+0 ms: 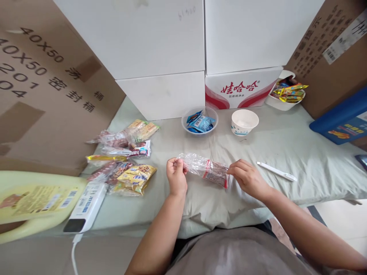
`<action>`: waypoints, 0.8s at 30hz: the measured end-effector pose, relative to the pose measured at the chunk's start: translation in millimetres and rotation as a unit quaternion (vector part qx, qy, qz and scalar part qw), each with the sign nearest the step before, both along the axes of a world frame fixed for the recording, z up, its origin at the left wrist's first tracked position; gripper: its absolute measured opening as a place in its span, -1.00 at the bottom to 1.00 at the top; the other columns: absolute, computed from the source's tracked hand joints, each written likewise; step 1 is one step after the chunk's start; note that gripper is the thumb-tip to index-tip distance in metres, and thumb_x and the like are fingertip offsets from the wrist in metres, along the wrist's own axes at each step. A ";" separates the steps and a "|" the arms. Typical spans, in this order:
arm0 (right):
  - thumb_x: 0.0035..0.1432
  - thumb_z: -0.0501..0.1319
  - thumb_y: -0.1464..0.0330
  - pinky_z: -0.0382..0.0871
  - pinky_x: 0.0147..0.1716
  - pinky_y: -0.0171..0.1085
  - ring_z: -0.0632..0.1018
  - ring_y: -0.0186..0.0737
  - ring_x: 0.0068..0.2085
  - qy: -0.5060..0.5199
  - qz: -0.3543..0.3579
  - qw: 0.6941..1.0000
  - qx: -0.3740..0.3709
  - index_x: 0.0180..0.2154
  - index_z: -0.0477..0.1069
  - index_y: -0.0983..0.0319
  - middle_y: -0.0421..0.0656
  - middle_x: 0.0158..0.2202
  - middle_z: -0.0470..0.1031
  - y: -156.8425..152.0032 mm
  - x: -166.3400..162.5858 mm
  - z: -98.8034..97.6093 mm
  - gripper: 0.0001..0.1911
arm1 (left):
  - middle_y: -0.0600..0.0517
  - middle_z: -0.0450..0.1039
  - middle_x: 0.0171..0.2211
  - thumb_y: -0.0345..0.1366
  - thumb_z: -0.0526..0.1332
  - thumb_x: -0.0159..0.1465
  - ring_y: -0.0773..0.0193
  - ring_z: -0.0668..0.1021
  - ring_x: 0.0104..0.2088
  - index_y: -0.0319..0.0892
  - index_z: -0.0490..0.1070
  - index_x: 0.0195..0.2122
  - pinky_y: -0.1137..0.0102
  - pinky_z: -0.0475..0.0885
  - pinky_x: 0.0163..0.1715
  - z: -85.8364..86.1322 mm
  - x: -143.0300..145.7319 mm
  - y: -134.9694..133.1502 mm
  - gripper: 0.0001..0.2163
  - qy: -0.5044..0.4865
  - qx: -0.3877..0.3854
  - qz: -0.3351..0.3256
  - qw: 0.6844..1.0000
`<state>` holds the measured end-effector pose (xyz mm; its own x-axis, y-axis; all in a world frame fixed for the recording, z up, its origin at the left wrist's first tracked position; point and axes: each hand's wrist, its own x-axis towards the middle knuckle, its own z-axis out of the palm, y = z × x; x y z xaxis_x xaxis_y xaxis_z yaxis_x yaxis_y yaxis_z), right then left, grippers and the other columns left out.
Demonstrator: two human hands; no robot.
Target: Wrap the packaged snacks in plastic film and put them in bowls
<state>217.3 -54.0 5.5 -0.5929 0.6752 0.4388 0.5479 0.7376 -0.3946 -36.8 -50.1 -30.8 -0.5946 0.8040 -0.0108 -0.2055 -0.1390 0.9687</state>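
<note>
Brown cardboard boxes (43,95) and smooth white boxes (149,38) walled in a table under wrinkled pale-green cloth (286,145). Glossy snack packets (126,160) lay heaped at left. Round clear plastic bowl (185,118) and white paper bowl (244,121) sat near the back, slim white pen (276,171) at right. Crinkly clear bag (203,168) was at centre front: left hand (176,177) pinched one end, right hand (248,179) the other.

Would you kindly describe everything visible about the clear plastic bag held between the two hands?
The clear plastic bag is thin, crinkled and glossy, stretched lengthwise over the pale cloth. The left hand pinches its empty end; the right hand holds the end containing a reddish-brown packet with a red-edged label.
</note>
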 end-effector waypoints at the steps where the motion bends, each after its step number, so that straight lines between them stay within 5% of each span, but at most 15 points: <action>1: 0.25 -0.02 0.58 0.42 -0.23 -0.20 0.49 -0.18 -0.21 0.010 -0.009 1.000 0.006 -0.20 0.43 0.20 -0.08 -0.25 0.50 0.6 8.7 2.7 -0.70 | 0.21 0.30 -0.59 -0.04 0.35 0.08 0.47 0.36 -0.64 -0.14 0.24 -0.31 0.57 0.20 -0.64 -1.9 -0.9 0.2 -0.63 0.006 -0.007 0.001 1.000; 6: 0.28 -0.01 0.51 0.44 -0.25 -0.20 0.54 -0.18 -0.19 0.069 -0.125 0.990 0.014 -0.23 0.43 0.16 -0.10 -0.26 0.50 0.4 41.7 10.6 -0.74 | 0.15 0.30 -0.47 -0.11 0.21 0.20 0.39 0.40 -0.50 -0.12 0.22 -0.26 0.47 0.32 -0.48 -6.1 -6.7 -3.6 -0.76 0.166 -0.049 0.071 0.982; 9: 0.30 0.06 0.40 0.45 -0.31 -0.23 0.54 -0.22 -0.29 0.084 -0.166 0.982 -0.018 -0.19 0.41 0.16 -0.12 -0.29 0.48 -8.2 34.6 10.8 -0.83 | -0.10 0.37 -0.12 -0.23 0.19 0.22 0.17 0.46 -0.10 -0.16 0.26 -0.08 0.28 0.39 -0.15 2.5 -1.5 -10.8 -0.73 0.412 0.013 0.117 0.904; 12: 0.24 0.19 0.21 0.44 -0.43 -0.28 0.51 -0.29 -0.43 0.063 -0.132 0.985 -0.092 0.00 0.35 0.17 -0.12 -0.26 0.47 -20.8 5.3 3.3 -0.68 | -0.18 0.39 -0.03 -0.29 0.15 0.27 0.04 0.42 0.05 -0.19 0.30 0.03 0.12 0.31 0.03 12.4 12.8 -17.4 -0.70 0.578 0.109 -0.020 0.809; 15: 0.20 0.23 0.17 0.40 -0.48 -0.28 0.51 -0.27 -0.46 -0.019 -0.109 0.987 -0.120 0.04 0.33 0.19 -0.12 -0.24 0.49 -27.3 -19.2 -8.2 -0.58 | -0.06 0.48 -0.20 -0.30 0.17 0.29 0.10 0.47 -0.12 -0.11 0.43 -0.09 0.12 0.32 0.01 17.9 20.5 -21.1 -0.81 0.640 0.130 -0.168 0.738; 18: 0.26 0.10 0.37 0.39 -0.43 -0.29 0.54 -0.25 -0.40 -0.029 -0.132 0.986 -0.097 -0.11 0.41 0.19 -0.14 -0.28 0.51 -24.2 -15.4 -11.5 -0.81 | 0.01 0.45 -0.41 -0.36 0.15 0.31 0.20 0.46 -0.30 -0.12 0.47 -0.27 0.22 0.39 -0.15 23.6 11.0 -27.7 -0.89 0.647 0.158 -0.191 0.721; 24: 0.28 0.06 0.38 0.42 -0.41 -0.31 0.53 -0.28 -0.41 0.046 -0.155 0.982 -0.095 -0.01 0.37 0.17 -0.18 -0.36 0.50 -22.0 27.5 -1.4 -0.73 | -0.02 0.46 -0.34 -0.41 0.16 0.31 0.20 0.49 -0.27 -0.14 0.45 -0.17 0.25 0.44 -0.19 31.7 -1.1 -54.9 -0.88 0.648 0.182 -0.199 0.712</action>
